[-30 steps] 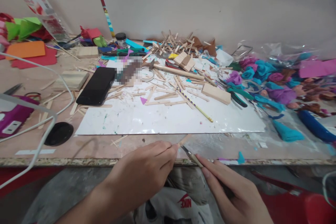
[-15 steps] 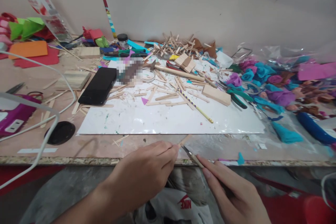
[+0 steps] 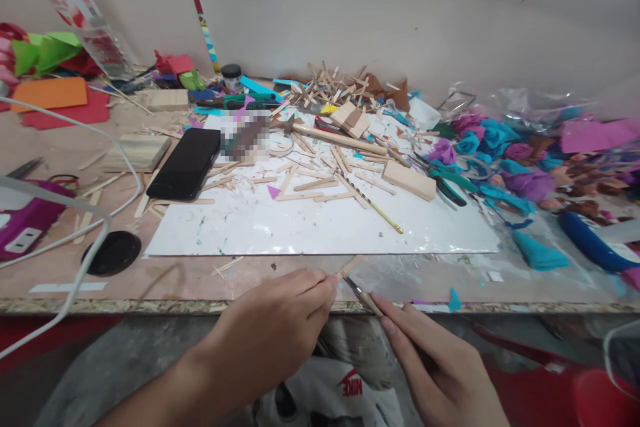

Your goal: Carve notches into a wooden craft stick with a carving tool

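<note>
Over the table's front edge, my left hand (image 3: pixel 287 313) is closed on a thin wooden stick (image 3: pixel 351 267); its tip sticks out past my fingers toward the white sheet. My right hand (image 3: pixel 435 353) grips a craft knife (image 3: pixel 367 299) with a light handle and a narrow metal blade. The blade's point is at the stick, close beside my left fingertips. Whether it cuts into the wood is too small to tell. Most of the stick inside my left hand is hidden.
A white sheet (image 3: pixel 320 233) bears wooden sticks, a hammer (image 3: pixel 340 137), a wood block (image 3: pixel 409 180) and green-handled pliers (image 3: pixel 450 187). Left are a black phone (image 3: pixel 184 165), a black lid (image 3: pixel 113 253) and a white cable (image 3: pixel 107 233). Colourful crepe paper (image 3: pixel 530 177) lies right.
The whole view has shifted very slightly. Both hands keep nearly the same pose, with the knife point still at the stick.
</note>
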`<state>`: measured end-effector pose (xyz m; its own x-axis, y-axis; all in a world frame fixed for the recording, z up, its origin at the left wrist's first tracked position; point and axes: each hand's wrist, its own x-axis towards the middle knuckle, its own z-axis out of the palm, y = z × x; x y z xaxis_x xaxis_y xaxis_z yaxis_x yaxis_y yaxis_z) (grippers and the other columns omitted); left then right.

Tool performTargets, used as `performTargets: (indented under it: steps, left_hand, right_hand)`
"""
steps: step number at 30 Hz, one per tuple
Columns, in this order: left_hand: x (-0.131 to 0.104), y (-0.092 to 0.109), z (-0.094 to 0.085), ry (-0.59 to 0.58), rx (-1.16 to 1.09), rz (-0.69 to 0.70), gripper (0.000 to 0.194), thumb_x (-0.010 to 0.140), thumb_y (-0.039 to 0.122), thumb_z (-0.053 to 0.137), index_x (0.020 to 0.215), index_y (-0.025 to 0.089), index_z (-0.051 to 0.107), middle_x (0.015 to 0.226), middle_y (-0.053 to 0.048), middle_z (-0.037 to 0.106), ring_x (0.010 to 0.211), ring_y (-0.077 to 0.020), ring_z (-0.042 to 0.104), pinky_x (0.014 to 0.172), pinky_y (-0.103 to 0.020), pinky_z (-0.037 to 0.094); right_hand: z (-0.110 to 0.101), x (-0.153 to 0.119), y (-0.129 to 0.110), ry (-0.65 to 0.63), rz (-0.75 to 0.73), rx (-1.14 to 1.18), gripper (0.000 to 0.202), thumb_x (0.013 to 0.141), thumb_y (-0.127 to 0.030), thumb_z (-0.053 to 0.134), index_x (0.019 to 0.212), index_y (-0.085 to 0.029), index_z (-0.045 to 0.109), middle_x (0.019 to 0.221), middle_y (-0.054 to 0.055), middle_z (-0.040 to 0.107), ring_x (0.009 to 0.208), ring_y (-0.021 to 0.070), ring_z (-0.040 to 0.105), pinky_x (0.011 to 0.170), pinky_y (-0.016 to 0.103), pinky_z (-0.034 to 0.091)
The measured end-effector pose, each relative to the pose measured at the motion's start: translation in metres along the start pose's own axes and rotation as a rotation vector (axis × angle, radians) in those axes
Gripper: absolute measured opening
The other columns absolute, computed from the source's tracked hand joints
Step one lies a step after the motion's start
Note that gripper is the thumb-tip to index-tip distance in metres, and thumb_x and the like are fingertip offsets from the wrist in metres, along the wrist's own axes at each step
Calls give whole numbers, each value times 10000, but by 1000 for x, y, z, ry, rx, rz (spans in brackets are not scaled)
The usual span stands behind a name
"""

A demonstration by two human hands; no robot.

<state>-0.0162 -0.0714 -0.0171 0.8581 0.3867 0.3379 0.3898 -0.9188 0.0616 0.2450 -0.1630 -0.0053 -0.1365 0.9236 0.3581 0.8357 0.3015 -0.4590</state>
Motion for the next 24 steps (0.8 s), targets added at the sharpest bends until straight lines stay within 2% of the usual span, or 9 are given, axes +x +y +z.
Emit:
performTargets:
  steps: [5,11,19,24]
  left_hand:
    - [-1,1,1,-2,-9,-17,384,1115,198,617,1472,64,659,1447,-83,747,1270,-220,682,1150,-337,506]
    - [-1,1,2,-14,-18,-22,457,1101,223,651,1525,59,603,1450,-110,740,1296,-220,680,1134,-332,524]
    - [0,1,3,11,-35,-24,408,1102,215,651,1481,62,647,1421,-89,751,1259,-231,688,1129,-340,527]
    - [1,1,0,42,-53,-31,367,1105,185,629,1447,57,660,1406,-94,756,1243,-237,693,1110,-344,529]
  right_hand:
    - [3,0,-1,-6,-9,0,357,1070,-175,623,1386,-188,790,1176,59,875,1005,156,861,899,144,647]
    - [-5,5,-1,-25,-3,6,328,1054,-185,653,1334,-225,820,1190,45,874,1001,176,866,913,178,664]
    - [-1,1,2,-4,-22,-9,334,1058,-167,651,1353,-204,804,1222,45,868,1047,165,858,971,162,637]
    - [3,-3,3,17,-13,-40,382,1059,-177,651,1411,-230,791,1223,66,866,1056,194,860,848,161,670]
